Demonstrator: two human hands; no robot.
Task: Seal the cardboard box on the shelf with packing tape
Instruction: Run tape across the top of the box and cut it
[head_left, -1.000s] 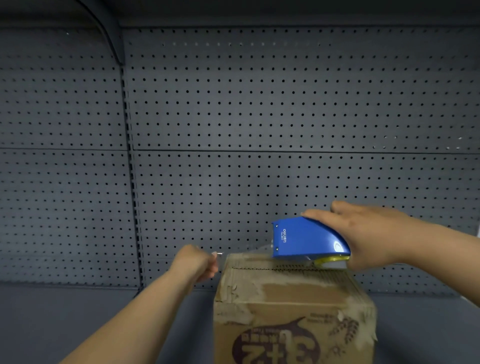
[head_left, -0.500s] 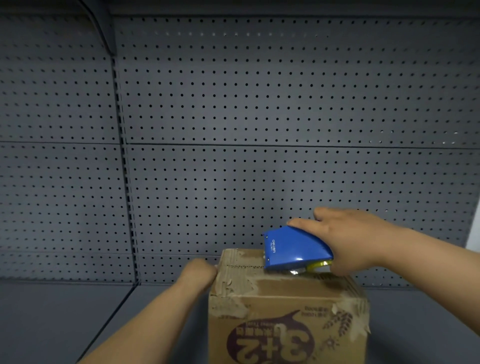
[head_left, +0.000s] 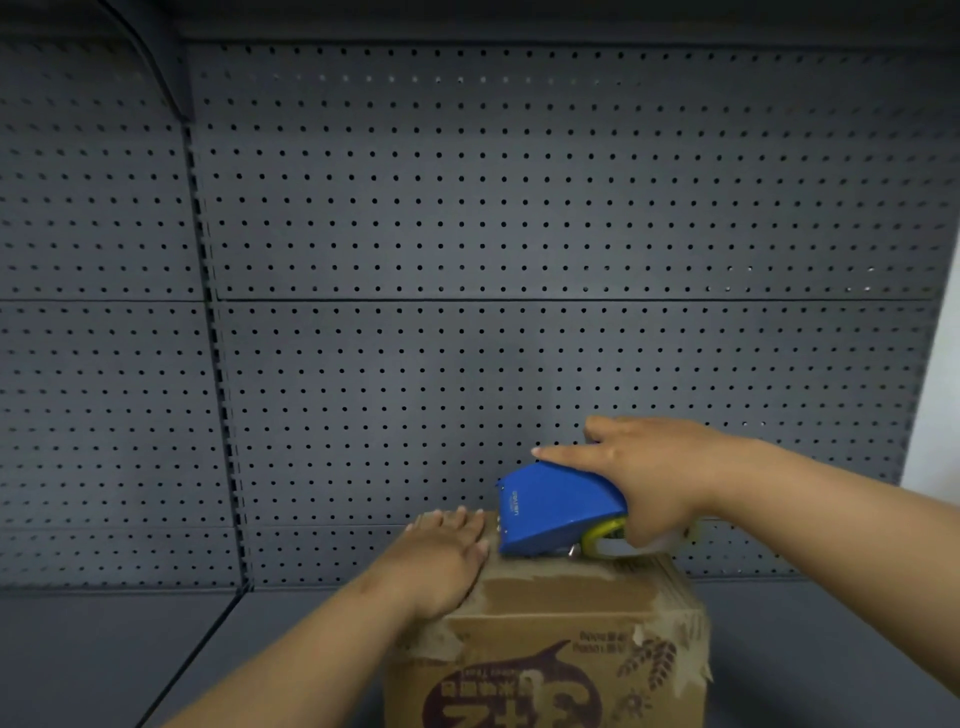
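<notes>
A grey perforated metal panel (head_left: 519, 208) backs the smooth shelf (head_left: 104, 649). On it sits a worn cardboard box (head_left: 566, 649). The left hand (head_left: 441, 561) lies flat, fingers spread, on its top; the right hand (head_left: 654, 478) grips a blue plastic wedge-shaped dispenser (head_left: 556, 509) there.

Readable marks: few, mostly blurred

The blue tape dispenser (head_left: 558, 506), right of centre in the lower frame, has a small pale brand word running up its front edge, too blurred to read. The cardboard box (head_left: 550, 670) at the bottom edge shows upside-down dark print, large characters resembling "3+2", with small illegible lines beside a wheat drawing.
</notes>
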